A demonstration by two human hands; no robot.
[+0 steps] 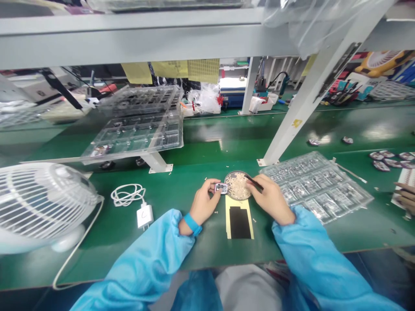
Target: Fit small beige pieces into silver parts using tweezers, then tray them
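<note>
Gripping a small framed part (221, 188) between the thumb and fingers of the left hand (203, 201), at the left edge of a round dish (239, 200); cannot tell whether touching it. Pinching a slim black tool (254, 183) in the right hand (270, 196), with fingers over the dish's right side and the tool slanting down toward the pale bits (237, 185) inside. Just below the dish, lying flat on the green bench (201, 246), a yellow sheet (228, 216) with a black patch (240, 222) on it. Beyond the right hand, a clear tray (370, 199) of parts. Over to the left, a white charger (145, 216) with a coiled cable (125, 196), then a white fan (45, 203). At the far right edge, another person's hand (405, 196), near a notebook (409, 176).
</note>
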